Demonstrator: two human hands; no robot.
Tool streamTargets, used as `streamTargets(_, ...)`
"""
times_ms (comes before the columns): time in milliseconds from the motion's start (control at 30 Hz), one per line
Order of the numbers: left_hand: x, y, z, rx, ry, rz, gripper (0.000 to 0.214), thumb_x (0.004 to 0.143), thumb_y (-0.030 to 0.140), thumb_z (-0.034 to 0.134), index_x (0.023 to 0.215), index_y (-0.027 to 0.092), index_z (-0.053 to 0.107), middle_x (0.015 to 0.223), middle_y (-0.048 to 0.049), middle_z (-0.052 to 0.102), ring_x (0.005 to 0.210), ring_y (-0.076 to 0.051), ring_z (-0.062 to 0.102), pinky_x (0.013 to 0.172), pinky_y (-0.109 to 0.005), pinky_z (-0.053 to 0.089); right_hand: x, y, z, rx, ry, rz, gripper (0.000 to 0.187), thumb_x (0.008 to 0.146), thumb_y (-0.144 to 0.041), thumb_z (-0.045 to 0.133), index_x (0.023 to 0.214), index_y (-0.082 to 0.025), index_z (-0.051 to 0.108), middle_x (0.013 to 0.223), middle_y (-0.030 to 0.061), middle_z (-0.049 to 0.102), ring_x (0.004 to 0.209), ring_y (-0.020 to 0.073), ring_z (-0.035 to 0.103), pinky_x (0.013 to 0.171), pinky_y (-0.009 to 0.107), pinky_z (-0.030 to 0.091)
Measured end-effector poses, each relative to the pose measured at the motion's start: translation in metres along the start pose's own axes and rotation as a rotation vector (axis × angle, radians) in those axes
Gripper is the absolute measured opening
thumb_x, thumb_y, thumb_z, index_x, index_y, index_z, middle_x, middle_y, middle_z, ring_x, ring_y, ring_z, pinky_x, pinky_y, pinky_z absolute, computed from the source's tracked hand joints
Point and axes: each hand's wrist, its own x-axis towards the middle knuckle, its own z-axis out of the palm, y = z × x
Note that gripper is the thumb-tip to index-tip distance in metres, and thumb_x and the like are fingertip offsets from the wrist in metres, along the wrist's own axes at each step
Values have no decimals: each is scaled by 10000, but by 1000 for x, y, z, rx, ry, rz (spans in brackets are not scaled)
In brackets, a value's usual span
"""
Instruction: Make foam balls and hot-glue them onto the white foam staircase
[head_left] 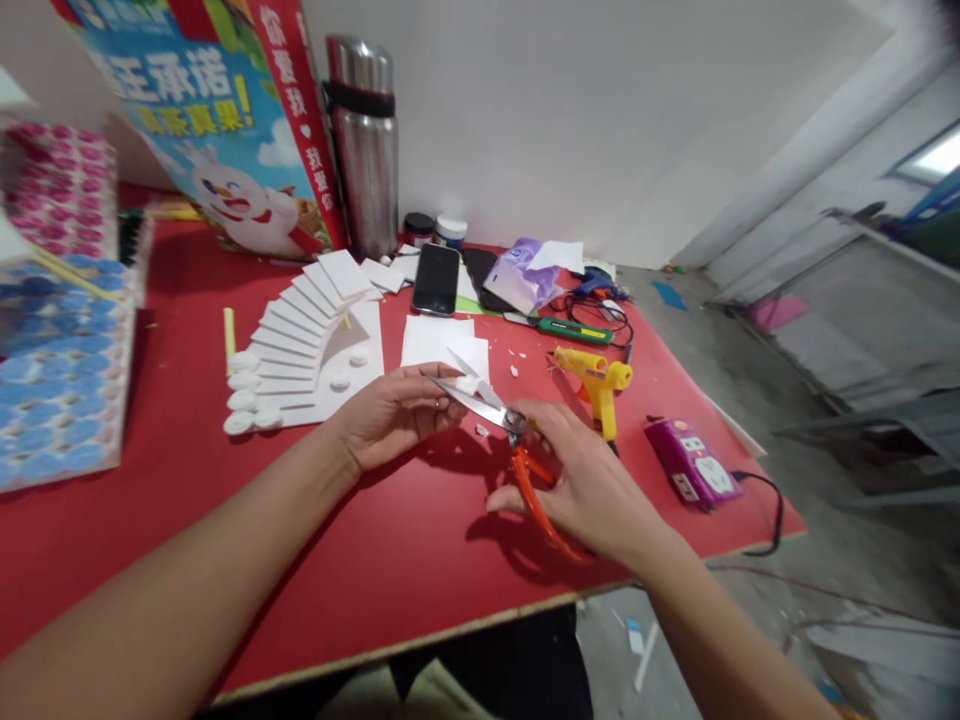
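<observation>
My right hand (pixel 592 480) is wrapped round the orange handles of a pair of scissors (pixel 480 402), whose blades are spread and point left. Between the fingertips of my left hand (pixel 394 415) is a small white piece (pixel 468 384), too small to name more exactly, which sits at the blades. White sheets of paper (pixel 427 340) lie just beyond it, and small white scraps (pixel 514 371) are scattered on the red table (pixel 360 590). To the left, a fan-shaped stack of white strips (pixel 292 345) stands on a white sheet, with several white round discs (pixel 241 400) beside it.
A yellow glue gun (pixel 596 380) and a purple power box (pixel 690 465) lie right. Behind are a green-handled tool (pixel 574 331), a phone (pixel 436 279), a purple tissue pack (pixel 521 275), a steel flask (pixel 367 160) and a printed bag (pixel 225 130). Blue rosettes (pixel 67 360) stand left.
</observation>
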Motion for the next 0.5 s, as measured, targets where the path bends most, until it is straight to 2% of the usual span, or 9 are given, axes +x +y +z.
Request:
streamTargets(167, -1, 0, 1, -61, 30, -33, 188, 679, -22, 689, 836, 63, 746, 691, -82, 695, 596, -131, 658, 611, -221, 585, 3, 0, 2, 17, 33, -19, 783, 783, -737, 719, 1305, -175, 557, 1133, 149, 688, 966, 296, 683, 832, 436, 566)
streamTargets(333, 1, 0, -1, -123, -16, -52, 219, 685, -47, 660, 866, 54, 730, 676, -70, 658, 627, -135, 651, 560, -190, 542, 4, 3, 6, 21, 86, -65, 760, 775, -726, 731, 1293, -196, 565, 1097, 124, 707, 947, 277, 684, 848, 415, 560)
streamTargets(500, 1, 0, -3, -169, -81, -60, 122, 685, -42, 665, 752, 58, 682, 696, -65, 628, 650, -125, 634, 608, -203, 544, 4, 6, 7, 24, 96, -86, 677, 821, -659, 739, 1273, -179, 582, 1021, 93, 714, 848, 230, 671, 788, 356, 548)
